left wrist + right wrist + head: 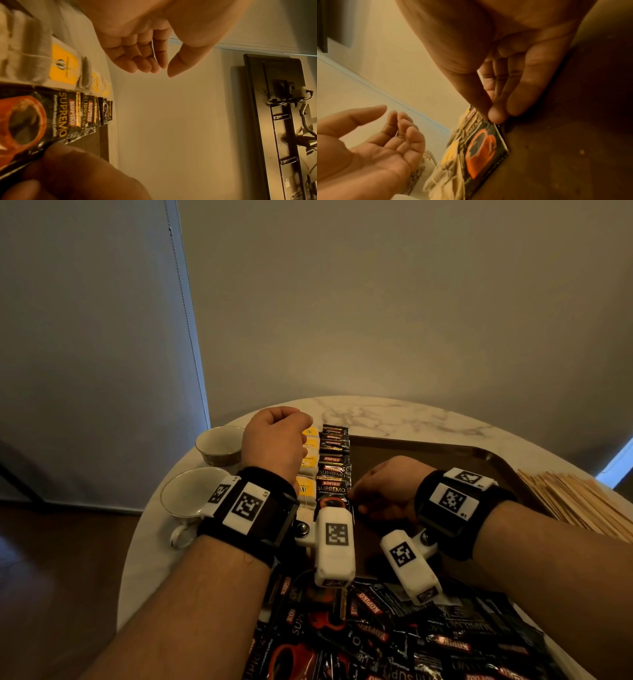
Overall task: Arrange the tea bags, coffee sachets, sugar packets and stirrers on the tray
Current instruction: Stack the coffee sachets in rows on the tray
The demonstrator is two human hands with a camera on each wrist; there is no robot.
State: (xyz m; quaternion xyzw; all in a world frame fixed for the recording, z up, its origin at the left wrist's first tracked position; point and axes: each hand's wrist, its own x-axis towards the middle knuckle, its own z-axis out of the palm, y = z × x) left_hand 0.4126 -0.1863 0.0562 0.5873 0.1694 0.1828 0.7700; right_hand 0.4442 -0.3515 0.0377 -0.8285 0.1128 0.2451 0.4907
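Your right hand (505,83) pinches the nearest coffee sachet (481,152) at its far right corner, thumb and fingertips (495,117) clamped on the foil edge. The sachet lies at the near end of the sachet row (334,463), flat on the tray (445,453), directly below your fingers. Just left of it sit the tea bags (306,470).

Treat the sachet as light, thin and slick: the foil flexes and slides readily (the crimped end seam appears the stiffest part, though blur limits certainty). Grip at the seam or a corner, not the filled middle.

Your left hand (145,54) hovers above the tea bags, fingers loosely curled, thumb apart, holding nothing.
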